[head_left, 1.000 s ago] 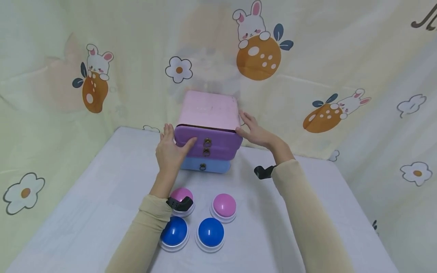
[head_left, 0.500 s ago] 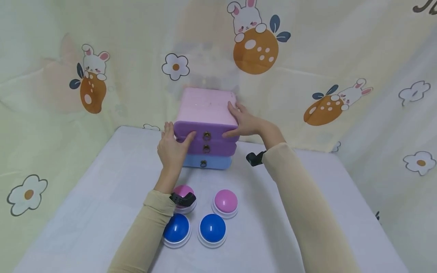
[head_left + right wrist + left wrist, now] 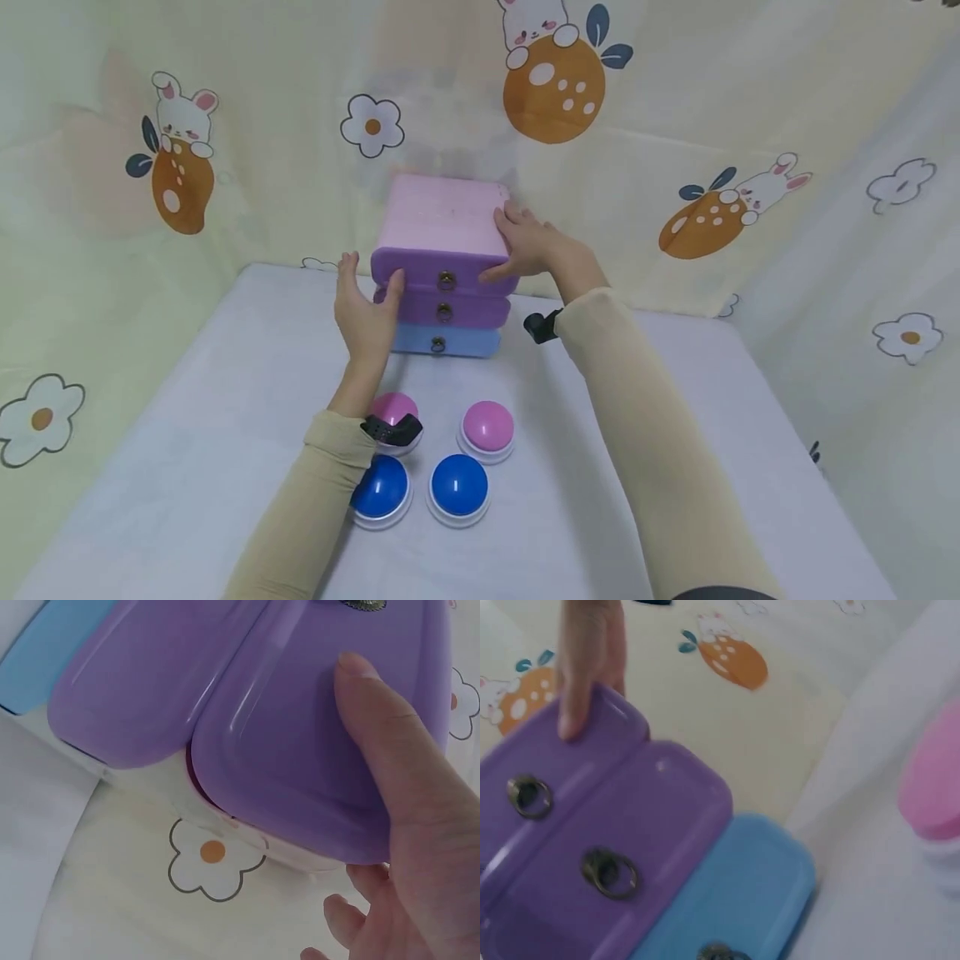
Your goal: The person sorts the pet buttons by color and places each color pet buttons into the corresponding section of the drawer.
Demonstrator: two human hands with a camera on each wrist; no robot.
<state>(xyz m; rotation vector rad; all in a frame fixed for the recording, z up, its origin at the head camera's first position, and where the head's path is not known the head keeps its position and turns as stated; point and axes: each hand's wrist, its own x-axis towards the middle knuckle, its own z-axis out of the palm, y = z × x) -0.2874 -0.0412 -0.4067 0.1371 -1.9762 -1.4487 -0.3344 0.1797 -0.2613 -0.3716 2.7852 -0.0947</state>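
Observation:
A small drawer cabinet with a pale pink top (image 3: 446, 215) stands at the back of the table. Its top drawer front (image 3: 468, 271) and middle drawer front (image 3: 480, 312) are purple, the bottom one (image 3: 468, 342) blue, each with a bronze ring pull. My right hand (image 3: 528, 243) grips the upper right corner, thumb on the top drawer front, fingers along the side and top. A thin dark red gap shows behind that front in the right wrist view. My left hand (image 3: 366, 312) is upright at the cabinet's left side, fingers straight, thumb overlapping the drawer fronts' left end.
Two pink dome buttons (image 3: 488, 426) and two blue dome buttons (image 3: 459, 485) on white bases stand in front of the cabinet; my left forearm partly covers the left pair. A white cloth covers the table (image 3: 600, 500). A cream curtain (image 3: 300, 167) with rabbit prints hangs behind.
My right hand has moved left and onto the cabinet's upper corner, its thumb now on the top drawer front. The dark slit above that front is gone. My left hand's fingers stand slightly off the side.

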